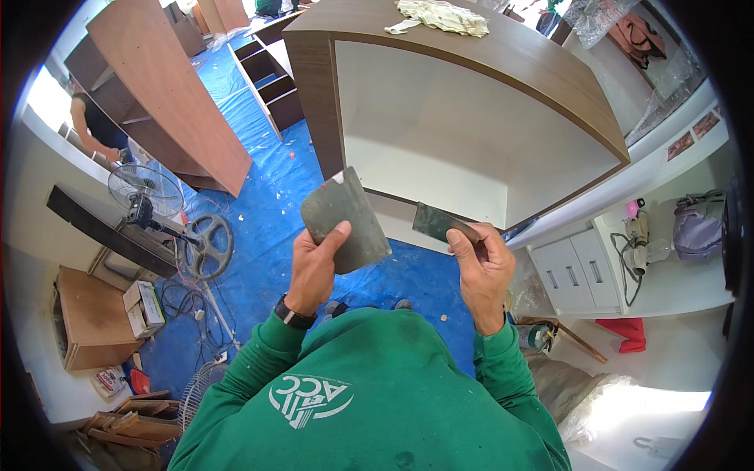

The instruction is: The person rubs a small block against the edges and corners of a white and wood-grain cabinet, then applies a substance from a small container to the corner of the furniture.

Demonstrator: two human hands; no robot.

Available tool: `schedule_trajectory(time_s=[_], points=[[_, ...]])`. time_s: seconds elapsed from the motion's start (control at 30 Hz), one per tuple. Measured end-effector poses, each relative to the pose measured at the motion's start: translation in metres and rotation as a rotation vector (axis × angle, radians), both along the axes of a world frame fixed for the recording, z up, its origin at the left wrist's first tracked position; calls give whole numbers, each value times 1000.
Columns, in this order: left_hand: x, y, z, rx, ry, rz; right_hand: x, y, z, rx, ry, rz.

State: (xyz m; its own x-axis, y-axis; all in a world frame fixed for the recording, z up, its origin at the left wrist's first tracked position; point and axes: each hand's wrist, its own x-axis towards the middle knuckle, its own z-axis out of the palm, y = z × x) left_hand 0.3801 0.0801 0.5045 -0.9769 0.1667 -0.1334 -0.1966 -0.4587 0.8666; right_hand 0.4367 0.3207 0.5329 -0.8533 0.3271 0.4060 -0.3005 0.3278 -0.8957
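Observation:
My left hand (311,271) is closed on a flat grey plate (345,220) with one rounded corner, its thumb lying across the face. It looks like a putty spreader. In my right hand (483,275), thumb and fingers pinch a smaller, dark rectangular blade (434,223) by its right end. The two pieces are held apart, a short gap between them. Just beyond both hands stands a brown wooden cabinet (316,94) with an open front and a white interior (424,118). A crumpled pale cloth (444,17) lies on its top.
Blue sheeting (271,177) covers the floor. To the left are a tall wooden panel unit (169,94), a fan (145,192) and loose cables (192,302). Another person's arm (90,129) shows behind the unit. At right stand white drawers (573,271) and a purple bag (699,228).

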Motion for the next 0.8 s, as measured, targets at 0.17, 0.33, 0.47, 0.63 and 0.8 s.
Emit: schedule_trajectory(time_s=[0.17,0.33,0.47,0.63,0.8], points=[[-3,2,15,280,-93,-13,4,-6,-13,-516,-126,119],[-4,2,24,303,-89,-86,4,-13,-5,-785,-287,307],[6,5,29,251,-50,-152,-2,-5,-26,-880,-371,218],[9,1,30,191,5,-201,-5,-5,-42,-778,-257,74],[11,1,26,99,74,-136,-1,-7,-35,-851,-211,98]])
